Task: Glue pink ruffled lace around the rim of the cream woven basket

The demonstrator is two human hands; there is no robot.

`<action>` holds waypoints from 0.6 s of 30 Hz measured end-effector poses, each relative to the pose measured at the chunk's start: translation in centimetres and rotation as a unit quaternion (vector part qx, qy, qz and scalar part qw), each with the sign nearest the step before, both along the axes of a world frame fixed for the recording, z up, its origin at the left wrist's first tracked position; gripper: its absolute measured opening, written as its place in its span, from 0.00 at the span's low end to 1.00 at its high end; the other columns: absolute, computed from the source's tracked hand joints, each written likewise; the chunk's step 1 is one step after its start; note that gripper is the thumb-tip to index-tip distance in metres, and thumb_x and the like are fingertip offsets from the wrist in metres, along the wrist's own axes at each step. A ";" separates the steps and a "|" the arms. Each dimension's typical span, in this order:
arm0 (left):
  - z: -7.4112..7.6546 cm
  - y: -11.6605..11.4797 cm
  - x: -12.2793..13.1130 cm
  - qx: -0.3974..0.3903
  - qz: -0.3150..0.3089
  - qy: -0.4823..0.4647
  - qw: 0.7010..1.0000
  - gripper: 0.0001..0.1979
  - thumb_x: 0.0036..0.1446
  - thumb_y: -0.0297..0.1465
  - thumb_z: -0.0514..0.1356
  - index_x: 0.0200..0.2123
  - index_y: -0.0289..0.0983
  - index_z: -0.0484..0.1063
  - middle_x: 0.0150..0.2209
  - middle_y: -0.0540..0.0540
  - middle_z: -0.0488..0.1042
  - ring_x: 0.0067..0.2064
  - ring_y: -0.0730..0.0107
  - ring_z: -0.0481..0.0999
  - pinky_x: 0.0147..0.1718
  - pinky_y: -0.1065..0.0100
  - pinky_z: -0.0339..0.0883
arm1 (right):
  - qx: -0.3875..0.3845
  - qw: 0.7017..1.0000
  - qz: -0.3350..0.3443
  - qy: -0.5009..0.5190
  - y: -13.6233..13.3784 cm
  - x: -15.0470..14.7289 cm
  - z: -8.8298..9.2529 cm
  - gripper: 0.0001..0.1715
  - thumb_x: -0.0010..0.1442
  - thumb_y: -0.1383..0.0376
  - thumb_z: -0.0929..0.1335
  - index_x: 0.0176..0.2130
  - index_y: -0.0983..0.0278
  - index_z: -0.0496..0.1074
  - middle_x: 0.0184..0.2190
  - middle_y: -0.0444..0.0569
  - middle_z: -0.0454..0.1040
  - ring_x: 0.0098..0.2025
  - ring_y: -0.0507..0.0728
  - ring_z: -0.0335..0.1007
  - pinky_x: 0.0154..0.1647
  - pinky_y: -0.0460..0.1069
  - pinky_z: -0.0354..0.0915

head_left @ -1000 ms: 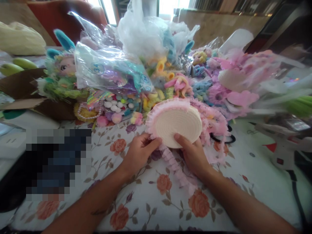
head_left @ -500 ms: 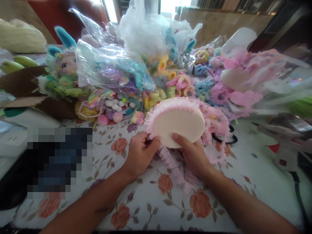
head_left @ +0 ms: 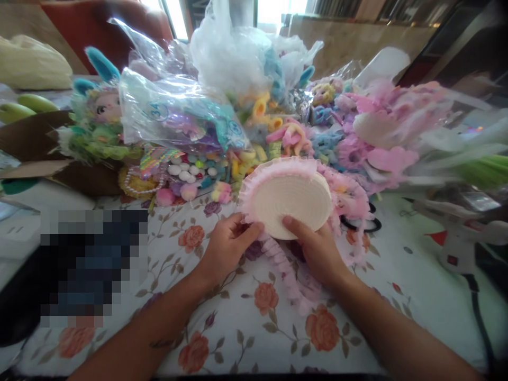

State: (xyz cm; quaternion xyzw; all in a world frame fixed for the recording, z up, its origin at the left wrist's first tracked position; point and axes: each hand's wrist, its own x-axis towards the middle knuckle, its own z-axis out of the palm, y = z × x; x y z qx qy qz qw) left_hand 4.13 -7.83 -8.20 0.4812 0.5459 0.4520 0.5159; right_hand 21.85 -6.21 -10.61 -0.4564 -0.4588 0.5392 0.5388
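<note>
A clear plastic bag (head_left: pixel 178 114) beyond the left hand (head_left: pixel 228 246) carried a circled "34". Both hands held up a round cream disc (head_left: pixel 293 198), its face ribbed in rings like a coiled cord, edged with a soft pink pleated frill (head_left: pixel 278 165). The left hand pinched the frill at the lower left rim. The right hand (head_left: pixel 317 251) gripped the lower rim, thumb on the face. A loose tail of frill hung between the hands onto the flowered surface (head_left: pixel 246 338).

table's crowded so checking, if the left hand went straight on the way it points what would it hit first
The left hand points up and right into the pink ruffle round the cream disc. Its fingertips seem to touch it, though depth is unclear.
</note>
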 end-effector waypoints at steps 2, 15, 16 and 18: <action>0.0 0.0 0.1 -0.020 0.020 0.018 0.999 0.11 0.54 0.37 0.66 0.26 0.36 0.73 0.24 0.51 0.74 0.25 0.74 0.70 0.23 0.73 0.64 | -0.001 1.000 -0.005 -0.014 0.0 -0.1 0.0 0.36 0.54 0.57 0.76 0.59 0.55 0.68 0.50 0.52 0.78 0.56 0.67 0.72 0.58 0.64 0.67; -0.2 -0.2 -0.3 0.001 -0.014 -0.040 0.999 0.13 0.52 0.40 0.68 0.34 0.36 0.77 0.31 0.47 0.78 0.32 0.70 0.75 0.29 0.72 0.68 | -0.038 0.998 0.011 0.048 0.2 -0.3 0.0 0.32 0.56 0.57 0.75 0.59 0.56 0.69 0.52 0.52 0.77 0.55 0.67 0.73 0.57 0.62 0.70; -0.2 -0.1 -0.3 0.008 -0.031 -0.069 0.997 0.16 0.51 0.41 0.69 0.39 0.36 0.76 0.36 0.45 0.79 0.36 0.67 0.76 0.33 0.71 0.69 | -0.030 0.998 0.012 0.060 0.4 -0.2 0.1 0.32 0.57 0.58 0.74 0.59 0.56 0.70 0.53 0.52 0.77 0.55 0.66 0.73 0.57 0.61 0.70; -0.2 -0.1 -0.2 0.017 -0.042 -0.127 0.991 0.24 0.51 0.43 0.68 0.48 0.38 0.73 0.45 0.41 0.78 0.45 0.62 0.77 0.40 0.68 0.71 | -0.013 0.997 0.015 0.076 0.7 0.2 0.3 0.31 0.58 0.58 0.74 0.59 0.56 0.69 0.54 0.52 0.76 0.56 0.66 0.72 0.58 0.60 0.69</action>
